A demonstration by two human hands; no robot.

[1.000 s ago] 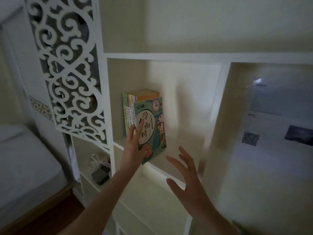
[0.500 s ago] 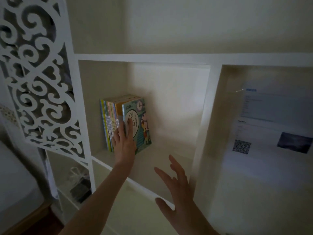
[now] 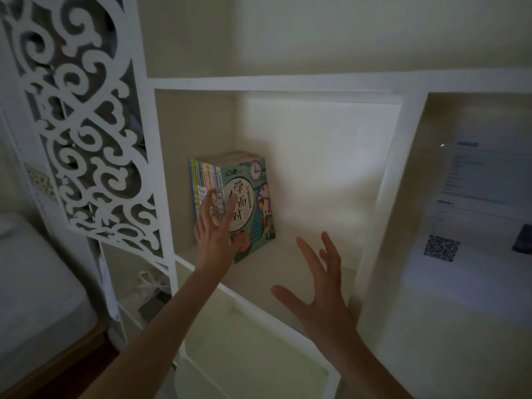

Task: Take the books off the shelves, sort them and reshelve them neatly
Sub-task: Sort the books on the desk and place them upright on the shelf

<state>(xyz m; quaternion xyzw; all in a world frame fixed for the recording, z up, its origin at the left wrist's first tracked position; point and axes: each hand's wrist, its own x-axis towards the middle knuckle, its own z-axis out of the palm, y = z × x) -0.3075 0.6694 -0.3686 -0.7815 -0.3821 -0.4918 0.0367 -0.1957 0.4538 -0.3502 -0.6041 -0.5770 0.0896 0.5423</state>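
Paperback books in a thin, colourful row (image 3: 205, 177) stand upright in the left back corner of the white wooden shelf compartment (image 3: 305, 266), packed against its side wall. Outermost is a teal-covered book with a clock and big black characters (image 3: 254, 194), cover facing right, standing flush with the others. And there's the left hand (image 3: 214, 230), flat against the front of the row, fingers (image 3: 207, 204) straight and laid over the spines and the teal cover's edge. No grip at all, it holds nothing and only presses. The right hand (image 3: 325, 292) hovers low in front of the compartment, well apart from the books, fingers spread wide, its grip loose and empty.

Left of the compartment hangs a white scroll-cut fretwork panel (image 3: 86, 125). Below that, on a lower shelf, sits what may be a pale plastic bag (image 3: 149, 285), though it is too dim to be sure. A bed with a grey-white mattress (image 3: 34, 272) fills the lower left. On the right, a white printed sheet with a square code (image 3: 442, 247) shows faintly.
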